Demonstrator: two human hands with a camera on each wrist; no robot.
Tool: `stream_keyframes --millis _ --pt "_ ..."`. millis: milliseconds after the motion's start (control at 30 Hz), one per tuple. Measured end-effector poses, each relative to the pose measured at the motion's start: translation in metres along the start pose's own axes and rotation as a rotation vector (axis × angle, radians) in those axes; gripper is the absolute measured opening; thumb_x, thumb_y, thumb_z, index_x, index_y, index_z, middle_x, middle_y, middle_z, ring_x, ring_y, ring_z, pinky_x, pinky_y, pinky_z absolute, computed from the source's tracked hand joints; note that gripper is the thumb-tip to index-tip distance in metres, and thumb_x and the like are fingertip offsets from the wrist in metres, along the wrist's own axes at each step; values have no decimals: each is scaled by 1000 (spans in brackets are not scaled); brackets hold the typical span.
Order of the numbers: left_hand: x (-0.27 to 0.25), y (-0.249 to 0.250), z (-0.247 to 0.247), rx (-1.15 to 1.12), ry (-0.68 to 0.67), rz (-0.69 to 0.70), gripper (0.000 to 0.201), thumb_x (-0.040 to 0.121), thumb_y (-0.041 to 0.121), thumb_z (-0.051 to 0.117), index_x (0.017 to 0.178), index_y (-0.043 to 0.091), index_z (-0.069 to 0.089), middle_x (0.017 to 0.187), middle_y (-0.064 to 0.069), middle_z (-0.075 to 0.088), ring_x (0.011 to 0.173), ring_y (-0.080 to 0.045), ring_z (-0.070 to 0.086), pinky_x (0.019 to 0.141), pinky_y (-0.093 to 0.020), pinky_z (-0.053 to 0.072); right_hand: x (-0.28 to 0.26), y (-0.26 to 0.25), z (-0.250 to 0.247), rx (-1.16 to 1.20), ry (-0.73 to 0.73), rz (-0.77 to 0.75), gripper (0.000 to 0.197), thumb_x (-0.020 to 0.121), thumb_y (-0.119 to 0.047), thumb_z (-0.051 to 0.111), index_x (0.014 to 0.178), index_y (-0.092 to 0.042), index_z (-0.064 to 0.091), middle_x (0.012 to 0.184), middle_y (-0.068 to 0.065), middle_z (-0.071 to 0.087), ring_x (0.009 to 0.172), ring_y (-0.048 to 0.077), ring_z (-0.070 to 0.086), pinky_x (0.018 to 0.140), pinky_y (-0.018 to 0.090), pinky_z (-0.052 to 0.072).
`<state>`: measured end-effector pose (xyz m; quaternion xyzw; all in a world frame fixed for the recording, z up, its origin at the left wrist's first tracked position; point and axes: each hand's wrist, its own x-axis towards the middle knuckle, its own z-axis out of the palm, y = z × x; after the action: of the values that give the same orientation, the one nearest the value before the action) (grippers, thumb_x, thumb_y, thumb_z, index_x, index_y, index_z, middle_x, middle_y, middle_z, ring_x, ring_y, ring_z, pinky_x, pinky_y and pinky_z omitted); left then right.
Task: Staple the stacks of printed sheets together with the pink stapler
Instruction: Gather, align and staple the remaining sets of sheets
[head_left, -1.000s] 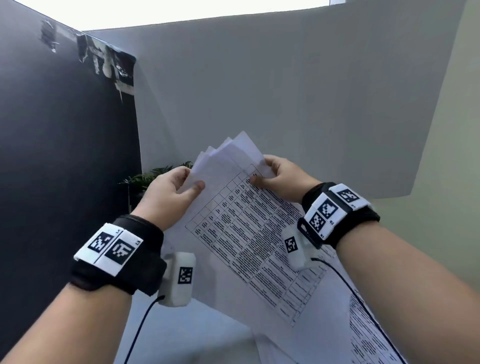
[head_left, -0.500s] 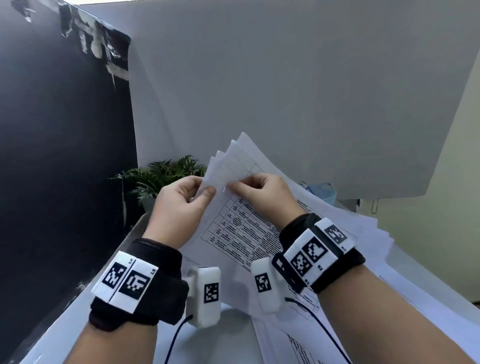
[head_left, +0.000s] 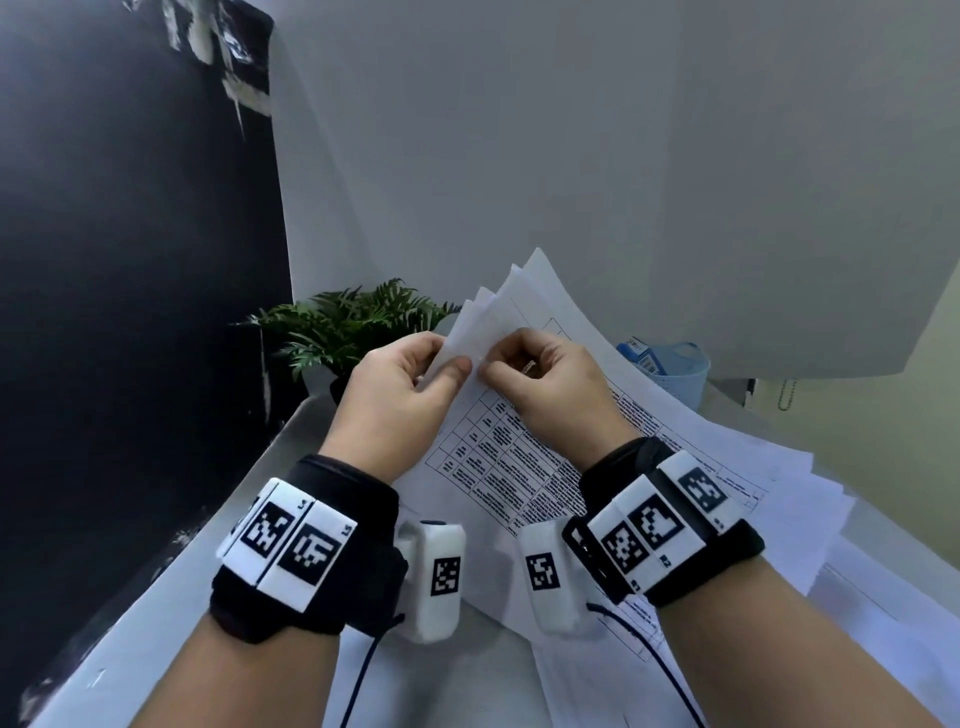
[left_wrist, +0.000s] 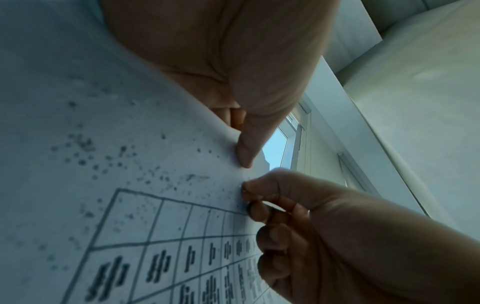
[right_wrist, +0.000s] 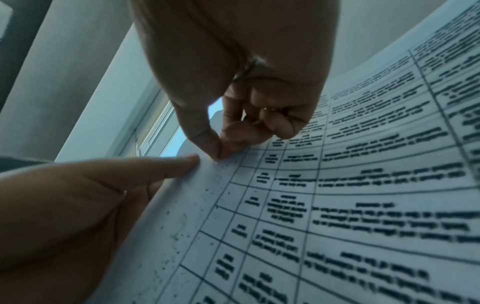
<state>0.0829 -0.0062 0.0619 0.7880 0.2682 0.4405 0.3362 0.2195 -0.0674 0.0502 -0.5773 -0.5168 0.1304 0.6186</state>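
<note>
Head view: left hand (head_left: 395, 400) and right hand (head_left: 545, 395) hold up the stack of printed sheets (head_left: 519, 441) above the table (head_left: 156, 597), both at its upper corner, corners fanned. Fern plant (head_left: 343, 322) behind, blue basket (head_left: 670, 369) to the right.

Left wrist view: left thumb pressed on the top sheet (left_wrist: 103, 144), fingers behind it.

Right wrist view: right hand (right_wrist: 233, 102) fingers (right_wrist: 207, 139) pinch something tiny at the page corner; cannot tell what.
</note>
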Motion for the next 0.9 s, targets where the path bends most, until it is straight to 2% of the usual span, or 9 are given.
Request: stream_keyframes --millis 100,200,300,367,533,667,767,833,900 --pt "0 -2 -1 25 24 1 11 89 26 63 83 20 70 76 -2 73 72 -23 70 69 -49 57 -2 -1 0 -84 -22 -106 7 82 -11 66 76 -9 65 64 -3 55 49 -1 42 49 10 36" --pt "1 -2 -3 38 15 11 11 87 31 62 83 24 69 76 0 73 72 -23 70 69 -50 56 -1 -1 0 -220 64 -194 5 79 -16 69 76 -13 68 64 -9 61 53 0 51 54 9 40" --pt "0 1 -3 44 19 30 10 89 25 63 82 24 70 75 2 73 72 -20 70 71 -49 56 0 -3 2 -279 111 -233 5 77 -16 69 79 -11 68 66 -7 64 57 4 59 60 21 52" --pt "0 3 -2 41 14 37 10 89 23 63 83 23 70 75 1 73 72 -20 70 71 -48 57 0 -4 3 -280 108 -230 4 76 -15 68 77 -11 67 65 -4 65 59 13 63 63 30 55" --pt "-1 3 0 51 18 45 11 88 24 64 83 19 71 75 -3 72 72 -25 69 68 -49 56 -1 -3 2 -280 66 -213 2 78 -16 64 77 -14 64 66 -2 65 63 18 65 66 34 55" --pt "1 1 -3 62 49 58 23 79 39 61 80 17 70 74 -7 71 73 -32 68 66 -51 55 -2 -3 3 -258 54 -256 3 81 -14 63 81 -11 63 66 -4 61 63 17 64 64 32 54" --pt "3 -3 -6 68 46 66 28 77 41 60 80 15 69 74 -12 70 72 -35 66 64 -52 55 -4 -5 7 -229 83 -309 6 82 -16 61 82 -10 63 65 -2 61 60 17 62 61 34 53" --pt "3 -7 -3 114 -1 60 24 81 37 63 77 15 68 68 -8 68 63 -30 63 57 -47 53 -5 -8 9 -190 117 -355 9 82 -17 57 81 -9 61 65 3 62 60 20 62 60 37 52" --pt "2 -10 3 167 -22 41 23 87 29 63 68 16 63 52 8 57 47 -9 47 47 -32 39 -5 -12 8 -185 154 -397 5 83 -13 57 82 -9 60 67 1 60 57 15 57 58 30 50"
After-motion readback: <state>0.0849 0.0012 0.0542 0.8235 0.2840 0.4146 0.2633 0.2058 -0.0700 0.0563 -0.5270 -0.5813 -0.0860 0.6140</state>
